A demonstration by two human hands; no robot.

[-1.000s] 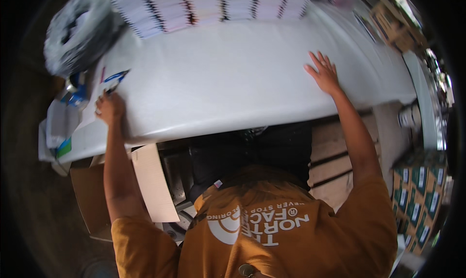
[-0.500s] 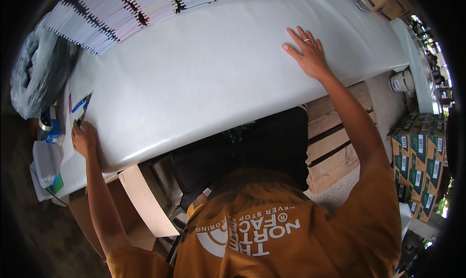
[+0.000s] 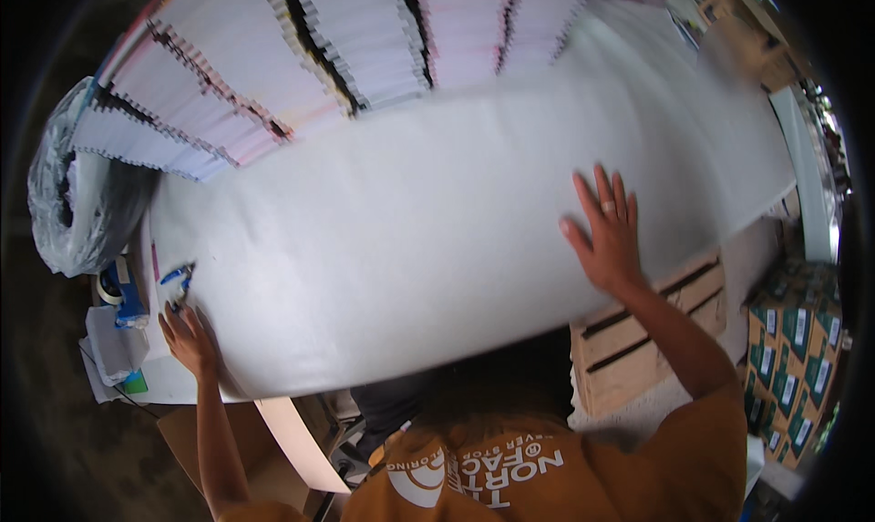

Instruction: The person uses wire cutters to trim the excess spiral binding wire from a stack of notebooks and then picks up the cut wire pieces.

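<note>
My right hand (image 3: 609, 240) lies flat on the white-covered table (image 3: 392, 240), fingers spread, with a ring on one finger. It holds nothing. At the table's left end rests my left hand (image 3: 190, 342), its fingers apart and the tips beside a small dark tool part. Just beyond those fingertips lies a small blue-handled tool (image 3: 175, 274), which looks like cutters or pliers. Whether the fingertips touch it is too blurred to tell.
Tall stacks of bound paper (image 3: 365, 39) stand along the far side. A plastic-wrapped bundle (image 3: 87, 203), a tape roll (image 3: 109, 287) and white packets (image 3: 111, 344) sit at the left. Right of the table are a wooden pallet (image 3: 638, 340) and green-and-brown boxes (image 3: 793, 349).
The view has tilted up, so more of the paper stacks shows and the table appears lower. My left fingers have loosened by the tool; the right hand stays flat.
</note>
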